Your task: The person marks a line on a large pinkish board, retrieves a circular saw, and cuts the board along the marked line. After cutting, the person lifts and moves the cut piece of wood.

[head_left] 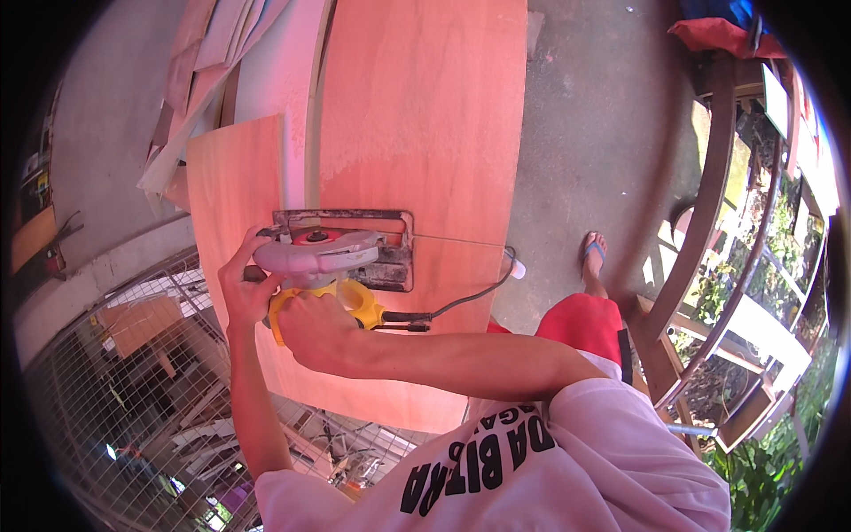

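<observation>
A circular saw (324, 259) with a grey blade guard and yellow body rests its dark, dusty base plate (396, 273) flat on a reddish plywood sheet (425, 115). My right hand (317, 332) is wrapped round the saw's yellow handle. At the saw's left end, my left hand (245, 282) grips its front, fingers curled over it. From the saw, a thin straight cut (461, 240) runs to the sheet's right edge. The blade itself is hidden under the guard and base. A black power cord (470, 300) leaves the handle toward the right, over the sheet's edge.
Several stacked boards (226, 44) lie beyond the sheet at the upper left. Wire mesh (133, 355) stands at the lower left, with scrap wood behind it. Concrete floor (603, 133) and my sandalled foot (594, 253) are on the right, near a wooden frame (700, 230).
</observation>
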Demonstrator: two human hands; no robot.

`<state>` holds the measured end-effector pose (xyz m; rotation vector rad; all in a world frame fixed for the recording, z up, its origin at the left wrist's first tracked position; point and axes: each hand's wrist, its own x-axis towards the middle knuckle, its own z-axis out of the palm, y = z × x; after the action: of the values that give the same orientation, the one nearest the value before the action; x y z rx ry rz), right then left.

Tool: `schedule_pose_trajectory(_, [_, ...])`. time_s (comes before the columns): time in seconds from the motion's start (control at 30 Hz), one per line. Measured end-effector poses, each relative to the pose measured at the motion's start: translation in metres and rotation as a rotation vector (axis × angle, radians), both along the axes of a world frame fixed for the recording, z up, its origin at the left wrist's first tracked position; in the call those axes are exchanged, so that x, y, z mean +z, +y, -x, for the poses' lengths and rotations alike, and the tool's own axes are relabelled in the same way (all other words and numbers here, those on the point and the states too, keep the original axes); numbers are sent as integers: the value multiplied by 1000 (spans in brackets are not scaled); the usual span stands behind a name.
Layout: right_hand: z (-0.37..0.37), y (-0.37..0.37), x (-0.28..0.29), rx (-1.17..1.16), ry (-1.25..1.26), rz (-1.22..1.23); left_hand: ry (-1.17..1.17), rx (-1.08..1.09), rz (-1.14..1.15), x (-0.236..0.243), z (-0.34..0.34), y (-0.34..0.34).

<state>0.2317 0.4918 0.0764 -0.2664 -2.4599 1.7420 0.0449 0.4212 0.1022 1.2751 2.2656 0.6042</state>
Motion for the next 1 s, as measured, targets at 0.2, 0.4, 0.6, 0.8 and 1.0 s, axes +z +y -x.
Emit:
schedule_pose_trajectory(0.2, [2, -4, -2, -8, 6, 5, -23, -15, -32, -2, -1, 2])
schedule_pose_trajectory(0.4, [1, 0, 2, 44, -26, -2, -10, -6, -60, -4, 0, -1])
schedule_pose_trajectory(0.6, [1, -11, -1, 2, 2, -10, 18, -25, -88, -6, 1, -9])
schedule_pose_trajectory(0.8, [-21, -10, 18, 7, 21, -48, 155, -56, -100, 21, -15, -11])
schedule_pose_trajectory(1.0, [-74, -7, 43, 83, -14, -45, 197, -17, -154, 44, -73, -11])
